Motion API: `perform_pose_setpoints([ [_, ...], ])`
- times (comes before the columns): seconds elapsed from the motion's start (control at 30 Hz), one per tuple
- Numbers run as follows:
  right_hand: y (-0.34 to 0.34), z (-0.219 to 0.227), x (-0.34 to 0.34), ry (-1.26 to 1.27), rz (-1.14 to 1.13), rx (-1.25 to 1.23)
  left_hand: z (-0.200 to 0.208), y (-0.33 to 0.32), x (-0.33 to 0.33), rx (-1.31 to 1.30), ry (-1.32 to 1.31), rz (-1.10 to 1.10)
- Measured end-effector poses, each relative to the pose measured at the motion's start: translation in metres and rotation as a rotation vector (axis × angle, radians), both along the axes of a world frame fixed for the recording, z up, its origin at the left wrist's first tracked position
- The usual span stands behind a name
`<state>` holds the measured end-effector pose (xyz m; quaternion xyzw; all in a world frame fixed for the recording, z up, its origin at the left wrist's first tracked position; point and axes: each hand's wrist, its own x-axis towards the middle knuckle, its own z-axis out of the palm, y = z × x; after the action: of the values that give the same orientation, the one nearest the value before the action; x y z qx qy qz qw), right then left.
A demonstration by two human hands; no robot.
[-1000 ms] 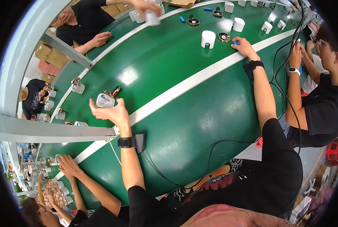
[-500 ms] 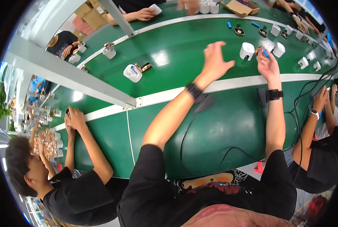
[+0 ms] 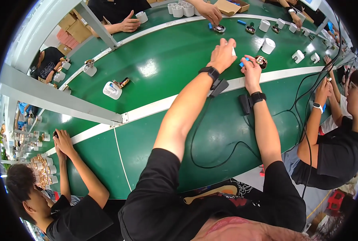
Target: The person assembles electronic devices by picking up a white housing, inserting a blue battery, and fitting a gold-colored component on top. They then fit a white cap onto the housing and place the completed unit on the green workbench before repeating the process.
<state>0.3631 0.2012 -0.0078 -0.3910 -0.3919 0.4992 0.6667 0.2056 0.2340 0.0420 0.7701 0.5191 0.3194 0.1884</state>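
Note:
My left hand (image 3: 223,55) is closed around a white plastic housing (image 3: 233,52), mostly hidden by the fingers. Close on its right, my right hand (image 3: 251,73) pinches a blue cylinder (image 3: 244,62) that looks like a battery cell. A round gold-and-black part (image 3: 261,61) sits at the right hand's fingers; whether it is gripped or joined to the cylinder I cannot tell. Both hands are over the green belt (image 3: 167,76). Just beyond them another white housing (image 3: 268,45) stands on the belt.
A housing with parts (image 3: 112,90) lies at left. More housings (image 3: 298,56) stand at right. Across the belt, a co-worker's hand (image 3: 211,14) touches a round part (image 3: 219,28). A metal post (image 3: 58,102) crosses at left; black cables (image 3: 307,104) hang at right.
My left hand, open before, has closed on the white housing. My right hand has come nearer to it with the blue cylinder. The view has swung right, and a co-worker's hand has reached onto the belt.

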Motion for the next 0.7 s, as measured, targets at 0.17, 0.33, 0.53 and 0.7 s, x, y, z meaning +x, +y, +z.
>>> perform_pose_setpoints([
  [0.17,-0.002,0.007,-0.010,-0.212,0.018,-0.107,-0.021,-0.042,-0.065,0.029,-0.187,0.110],
  [0.33,-0.017,0.009,-0.031,-0.068,0.156,-0.112,-0.008,-0.120,-0.106,-0.181,-0.211,0.255],
  [0.53,-0.074,0.028,-0.096,-0.120,0.395,0.040,-0.022,-0.162,-0.139,-0.171,-0.572,0.115],
  [0.7,-0.098,0.041,-0.113,-0.183,0.378,0.221,-0.020,-0.170,-0.138,-0.225,-0.602,0.097],
])
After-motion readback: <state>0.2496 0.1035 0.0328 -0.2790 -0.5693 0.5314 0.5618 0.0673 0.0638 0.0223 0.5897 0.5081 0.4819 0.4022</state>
